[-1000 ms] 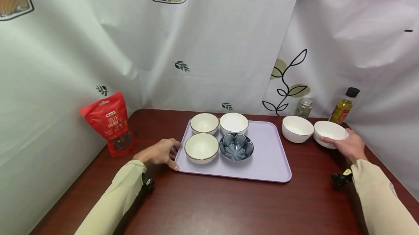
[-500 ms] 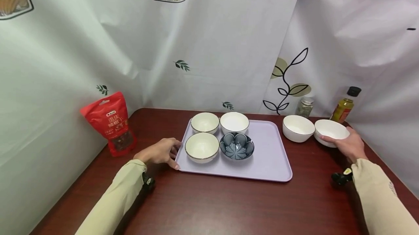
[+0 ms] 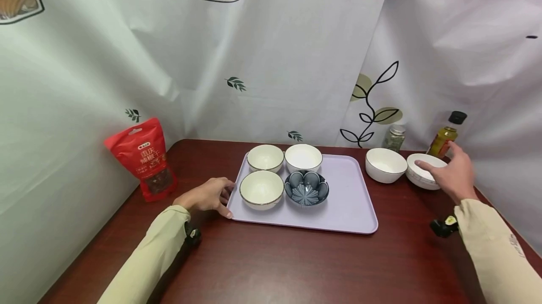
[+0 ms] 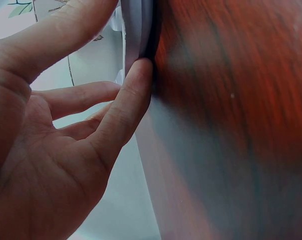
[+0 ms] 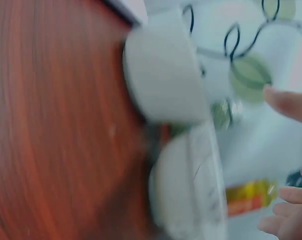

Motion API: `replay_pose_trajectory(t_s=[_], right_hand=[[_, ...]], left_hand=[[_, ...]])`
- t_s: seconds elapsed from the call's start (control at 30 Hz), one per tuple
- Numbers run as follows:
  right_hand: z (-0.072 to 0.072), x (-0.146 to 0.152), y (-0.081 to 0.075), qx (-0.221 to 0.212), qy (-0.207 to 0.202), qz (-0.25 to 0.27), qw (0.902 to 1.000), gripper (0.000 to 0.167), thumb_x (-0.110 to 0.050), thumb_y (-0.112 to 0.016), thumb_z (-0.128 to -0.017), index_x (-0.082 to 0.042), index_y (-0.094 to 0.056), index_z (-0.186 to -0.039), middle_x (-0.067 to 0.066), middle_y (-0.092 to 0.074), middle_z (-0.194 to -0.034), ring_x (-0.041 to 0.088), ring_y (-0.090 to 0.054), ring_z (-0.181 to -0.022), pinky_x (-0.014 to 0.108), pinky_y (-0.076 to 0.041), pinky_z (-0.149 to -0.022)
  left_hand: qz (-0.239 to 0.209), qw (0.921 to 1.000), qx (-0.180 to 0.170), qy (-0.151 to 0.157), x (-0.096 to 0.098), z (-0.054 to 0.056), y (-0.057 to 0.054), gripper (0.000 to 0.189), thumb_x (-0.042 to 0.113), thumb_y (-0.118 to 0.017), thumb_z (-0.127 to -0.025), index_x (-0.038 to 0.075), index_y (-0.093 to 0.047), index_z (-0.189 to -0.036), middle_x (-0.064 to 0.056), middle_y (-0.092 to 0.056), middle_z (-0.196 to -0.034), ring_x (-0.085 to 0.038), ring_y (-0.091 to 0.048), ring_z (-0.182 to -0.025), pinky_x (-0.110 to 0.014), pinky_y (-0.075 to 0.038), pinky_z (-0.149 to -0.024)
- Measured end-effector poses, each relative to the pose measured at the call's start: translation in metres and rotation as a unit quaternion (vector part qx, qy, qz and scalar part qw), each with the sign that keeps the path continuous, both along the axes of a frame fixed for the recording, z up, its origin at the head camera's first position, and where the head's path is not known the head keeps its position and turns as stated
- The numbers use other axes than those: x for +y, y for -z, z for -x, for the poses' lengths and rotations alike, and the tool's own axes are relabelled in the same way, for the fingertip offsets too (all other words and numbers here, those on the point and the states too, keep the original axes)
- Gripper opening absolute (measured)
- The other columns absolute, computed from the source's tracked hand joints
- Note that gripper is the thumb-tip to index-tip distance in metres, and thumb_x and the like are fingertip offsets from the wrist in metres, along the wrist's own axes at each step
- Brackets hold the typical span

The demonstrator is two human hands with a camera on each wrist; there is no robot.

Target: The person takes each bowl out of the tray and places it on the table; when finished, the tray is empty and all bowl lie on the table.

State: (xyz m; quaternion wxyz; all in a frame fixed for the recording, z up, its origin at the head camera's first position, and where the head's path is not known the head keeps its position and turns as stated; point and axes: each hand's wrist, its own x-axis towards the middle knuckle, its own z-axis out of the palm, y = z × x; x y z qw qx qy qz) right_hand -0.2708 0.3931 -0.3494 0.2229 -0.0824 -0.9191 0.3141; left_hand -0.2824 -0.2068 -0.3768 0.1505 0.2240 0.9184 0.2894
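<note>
a white bowl with a faint band (image 3: 422, 179) stands upright well right of the tray (image 3: 349, 196). the right hand (image 3: 459, 174) hangs just above and beside this bowl, on the side away from the tray, thumb spread from the fingers and nothing in its grasp; from the head its thumb overlaps the rim, while the right wrist view, somewhat blurred, shows the digits apart from the bowl. a plain white bowl (image 3: 385, 167) sits next to it, nearer the tray. behind the two, also to the tray's right, are a small lidded jar (image 3: 394, 139) and an oil bottle (image 3: 444, 137).

the left hand (image 3: 207, 196) touches the tray's left edge, digits loosely extended, not wrapped around anything. on the tray's left part stand two cream bowls (image 3: 261, 191), a white bowl (image 3: 303, 159) at the back and a blue petal-patterned bowl (image 3: 306, 189) in front of it. a red pouch (image 3: 141, 158) stands well left of the tray.
</note>
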Motion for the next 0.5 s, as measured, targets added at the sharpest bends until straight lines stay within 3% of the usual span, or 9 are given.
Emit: replay_pose_trajectory(t_s=[0.13, 0.27, 0.5], right_hand=[[-0.002, -0.027, -0.011, 0.036, -0.021, -0.028, 0.9987, 0.089, -0.03, -0.073, -0.089, 0.008, -0.026, -0.154, 0.041, -0.04, -0.146, 0.058, -0.039, -0.131, 0.069, -0.034, -0.107], [-0.002, -0.051, -0.013, 0.05, -0.07, -0.034, 0.9957, 0.086, -0.023, -0.076, -0.087, 0.009, -0.03, -0.152, 0.04, -0.042, -0.145, 0.057, -0.043, -0.128, 0.066, -0.04, -0.105], [-0.004, -0.09, -0.006, -0.001, -0.199, -0.015, 0.9798, 0.081, -0.016, -0.078, -0.086, 0.011, -0.034, -0.149, 0.038, -0.041, -0.145, 0.055, -0.047, -0.129, 0.064, -0.049, -0.1]], left_hand=[[0.0, 1.0, 0.002, 0.0, -0.001, 0.001, 0.0, 0.087, 0.008, -0.095, -0.064, -0.015, -0.051, -0.135, -0.026, -0.059, -0.126, -0.027, -0.07, -0.1, -0.033, -0.063, -0.083], [-0.003, 1.0, 0.002, 0.004, -0.001, 0.001, 0.0, 0.087, 0.007, -0.094, -0.064, -0.015, -0.05, -0.135, -0.026, -0.059, -0.125, -0.027, -0.07, -0.1, -0.033, -0.063, -0.082], [0.002, 0.9999, 0.008, 0.009, 0.001, 0.001, 0.001, 0.085, 0.008, -0.095, -0.064, -0.015, -0.051, -0.134, -0.026, -0.059, -0.125, -0.026, -0.071, -0.099, -0.032, -0.063, -0.082]])
